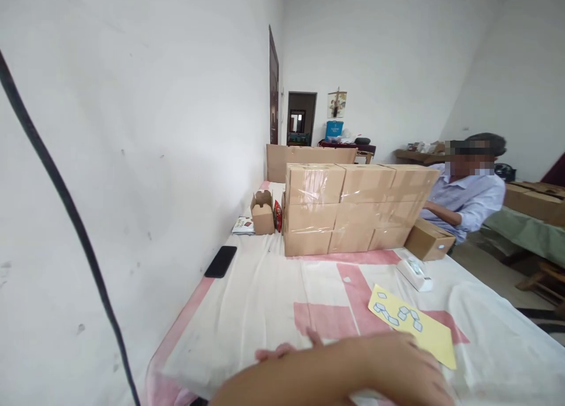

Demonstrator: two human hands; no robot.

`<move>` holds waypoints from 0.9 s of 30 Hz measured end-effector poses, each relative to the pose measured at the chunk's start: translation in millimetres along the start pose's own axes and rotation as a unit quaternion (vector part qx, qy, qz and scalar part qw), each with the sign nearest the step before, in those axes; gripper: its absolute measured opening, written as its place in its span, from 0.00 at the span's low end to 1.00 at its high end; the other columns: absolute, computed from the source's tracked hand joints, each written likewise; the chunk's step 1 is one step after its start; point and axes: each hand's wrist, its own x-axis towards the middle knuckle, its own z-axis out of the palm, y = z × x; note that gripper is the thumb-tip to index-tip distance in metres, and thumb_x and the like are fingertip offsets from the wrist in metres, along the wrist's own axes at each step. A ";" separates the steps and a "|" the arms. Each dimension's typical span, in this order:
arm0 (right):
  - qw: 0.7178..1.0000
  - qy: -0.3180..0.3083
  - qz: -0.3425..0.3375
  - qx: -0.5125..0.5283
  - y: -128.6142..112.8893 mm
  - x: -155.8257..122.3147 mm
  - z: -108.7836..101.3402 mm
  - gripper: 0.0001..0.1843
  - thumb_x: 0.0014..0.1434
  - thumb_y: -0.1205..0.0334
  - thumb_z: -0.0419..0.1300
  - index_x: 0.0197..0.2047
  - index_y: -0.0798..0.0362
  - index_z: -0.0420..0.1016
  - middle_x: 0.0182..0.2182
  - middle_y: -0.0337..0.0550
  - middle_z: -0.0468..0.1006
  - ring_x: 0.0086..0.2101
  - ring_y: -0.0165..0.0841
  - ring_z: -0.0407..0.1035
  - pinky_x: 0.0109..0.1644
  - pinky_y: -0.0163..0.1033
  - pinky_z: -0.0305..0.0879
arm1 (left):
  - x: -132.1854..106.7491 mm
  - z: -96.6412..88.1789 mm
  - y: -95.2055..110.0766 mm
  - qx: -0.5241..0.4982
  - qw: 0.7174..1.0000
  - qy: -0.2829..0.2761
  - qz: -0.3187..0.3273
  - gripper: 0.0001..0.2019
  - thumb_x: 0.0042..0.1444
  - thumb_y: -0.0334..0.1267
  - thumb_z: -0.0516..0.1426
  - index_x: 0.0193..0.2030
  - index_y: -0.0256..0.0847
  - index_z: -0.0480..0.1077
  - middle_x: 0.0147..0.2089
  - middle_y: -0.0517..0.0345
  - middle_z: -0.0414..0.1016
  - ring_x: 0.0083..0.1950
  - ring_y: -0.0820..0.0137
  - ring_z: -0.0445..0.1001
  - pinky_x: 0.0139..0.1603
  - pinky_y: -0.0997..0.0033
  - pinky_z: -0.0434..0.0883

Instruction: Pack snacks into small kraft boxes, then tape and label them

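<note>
I have a black cable (66,200) slanting down the far left; next, a black phone (220,261) lying flat on the cloth-covered desk (247,300); beyond it, a booklet (243,225) beside an open carton (263,216); and here are my right hand's fingers (282,350), poking out past my left forearm, the rest hidden, so I cannot tell its grip; behind stands a block of taped cartons (353,209), three high; now my left hand (408,359), blurred, back uppermost, fingers curving down, and I cannot tell whether it holds anything; it overlaps the near edge of the yellow sheet (435,335), which lies on the desk bearing blue-edged squares (417,325); past that, a white box (415,275), a brown box (429,240) and, rightmost, a seated co-worker (470,200).
</note>
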 end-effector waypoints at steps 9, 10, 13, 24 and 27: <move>0.967 0.088 -0.055 0.231 -19.3 22.9 -101.9 0.23 0.63 0.39 0.55 0.34 0.49 0.78 0.26 0.43 0.73 0.26 0.34 0.65 0.33 0.41 0.64 | -299.6 -33.9 -169.2 -0.180 0.577 0.551 -0.575 0.19 0.64 0.51 0.57 0.52 0.38 0.71 0.48 0.52 0.75 0.44 0.67 0.75 0.46 0.59 0.76; 0.963 0.090 -0.056 0.246 -27.3 35.0 -114.6 0.23 0.62 0.40 0.56 0.34 0.50 0.78 0.27 0.43 0.73 0.27 0.34 0.65 0.34 0.40 0.64 | -329.5 -34.0 -178.6 -0.172 0.505 0.595 -0.602 0.19 0.65 0.51 0.58 0.54 0.38 0.70 0.49 0.51 0.74 0.45 0.66 0.75 0.46 0.58 0.77; 0.977 0.073 -0.060 0.189 -50.4 95.4 -134.8 0.20 0.59 0.44 0.59 0.36 0.53 0.80 0.36 0.48 0.78 0.35 0.37 0.71 0.40 0.42 0.66 | -397.1 -30.3 -209.5 -0.146 0.326 0.690 -0.629 0.20 0.64 0.49 0.58 0.56 0.38 0.69 0.54 0.49 0.73 0.50 0.63 0.75 0.50 0.55 0.77; 0.883 0.392 -0.234 -0.111 -28.5 397.6 -124.7 0.31 0.55 0.54 0.57 0.62 0.51 0.65 0.65 0.54 0.64 0.65 0.42 0.57 0.67 0.49 0.56 | -476.4 2.1 -345.8 -0.032 0.210 0.801 -0.560 0.21 0.64 0.47 0.59 0.60 0.40 0.66 0.58 0.48 0.71 0.52 0.62 0.75 0.51 0.54 0.78; 0.871 0.409 -0.220 -0.161 6.5 435.1 -141.2 0.36 0.55 0.56 0.56 0.66 0.55 0.60 0.66 0.59 0.61 0.66 0.44 0.56 0.70 0.51 0.52 | -484.0 18.3 -354.0 -0.032 0.280 0.767 -0.576 0.20 0.64 0.45 0.59 0.59 0.40 0.67 0.57 0.49 0.72 0.52 0.62 0.75 0.52 0.54 0.77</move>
